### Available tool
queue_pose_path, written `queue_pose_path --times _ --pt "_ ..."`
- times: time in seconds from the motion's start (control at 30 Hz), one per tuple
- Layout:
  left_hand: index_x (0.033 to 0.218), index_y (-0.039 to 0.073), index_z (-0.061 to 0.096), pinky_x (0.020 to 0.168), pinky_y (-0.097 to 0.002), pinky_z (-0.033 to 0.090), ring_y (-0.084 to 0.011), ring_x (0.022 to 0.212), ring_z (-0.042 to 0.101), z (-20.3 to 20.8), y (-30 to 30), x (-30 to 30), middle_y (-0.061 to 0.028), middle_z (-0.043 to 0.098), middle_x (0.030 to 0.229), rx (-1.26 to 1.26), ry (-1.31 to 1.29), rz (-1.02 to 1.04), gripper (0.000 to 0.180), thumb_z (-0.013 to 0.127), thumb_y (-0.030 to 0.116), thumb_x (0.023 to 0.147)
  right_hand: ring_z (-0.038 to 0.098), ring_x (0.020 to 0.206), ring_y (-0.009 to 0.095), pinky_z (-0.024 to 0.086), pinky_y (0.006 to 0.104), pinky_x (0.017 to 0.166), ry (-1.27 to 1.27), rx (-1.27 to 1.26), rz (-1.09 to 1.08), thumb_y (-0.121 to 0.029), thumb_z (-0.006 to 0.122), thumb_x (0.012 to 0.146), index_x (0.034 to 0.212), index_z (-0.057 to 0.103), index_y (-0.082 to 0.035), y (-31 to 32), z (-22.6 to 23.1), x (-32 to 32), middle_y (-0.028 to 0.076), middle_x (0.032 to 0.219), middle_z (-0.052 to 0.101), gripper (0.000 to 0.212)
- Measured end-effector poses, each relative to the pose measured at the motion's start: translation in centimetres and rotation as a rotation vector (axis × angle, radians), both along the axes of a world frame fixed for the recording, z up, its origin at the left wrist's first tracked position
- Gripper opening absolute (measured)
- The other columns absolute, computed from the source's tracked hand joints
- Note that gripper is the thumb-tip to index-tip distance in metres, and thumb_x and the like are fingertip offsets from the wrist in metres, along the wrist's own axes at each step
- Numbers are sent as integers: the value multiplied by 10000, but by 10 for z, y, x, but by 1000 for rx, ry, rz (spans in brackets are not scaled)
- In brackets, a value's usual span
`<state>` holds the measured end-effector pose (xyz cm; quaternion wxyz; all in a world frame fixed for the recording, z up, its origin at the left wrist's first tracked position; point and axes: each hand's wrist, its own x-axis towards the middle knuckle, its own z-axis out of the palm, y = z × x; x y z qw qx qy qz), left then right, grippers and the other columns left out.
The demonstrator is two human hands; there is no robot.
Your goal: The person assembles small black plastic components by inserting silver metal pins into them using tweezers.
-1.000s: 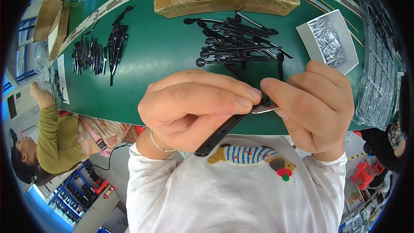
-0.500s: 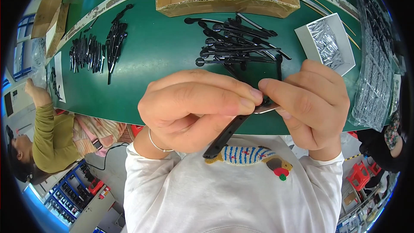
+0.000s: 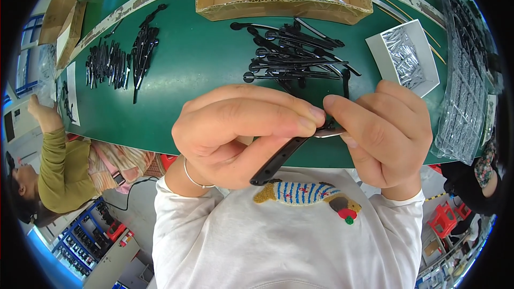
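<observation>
Two hands work on a slim black part, on the wearer's side of the cardboard box.
The left hand pinches the part between thumb and fingers; the right hand, fingers curled in, holds a thin silver piece at the part's upper end. A heap of black parts lies just in front of the cardboard box, and a white carton stands to its front right.

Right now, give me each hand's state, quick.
Left hand: closed, holding a long black part.
Right hand: closed, pinching a small silvery piece.
</observation>
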<state>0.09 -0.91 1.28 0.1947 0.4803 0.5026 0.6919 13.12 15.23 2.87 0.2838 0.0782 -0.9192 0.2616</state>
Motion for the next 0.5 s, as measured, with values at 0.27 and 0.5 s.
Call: queue_pose_path --times 0.27,0.5 --pt "825 -40 661 591 -267 538 -229 707 666 -4 2 -6 -160 673 839 48 264 19 170 636 -94 666 387 446 205 294 308 402 -91 6 -55 -153 647 607 710 589 -22 -4 10 3 42 568 441 176" --pt "814 -36 665 591 -273 540 -225 699 668 -3 6 -7 -152 675 809 -82 398 39 165 642 -93 661 365 436 181 267 285 364 -77 185 -69 -151 639 505 692 585 -36 -1 5 5 16 548 391 226"
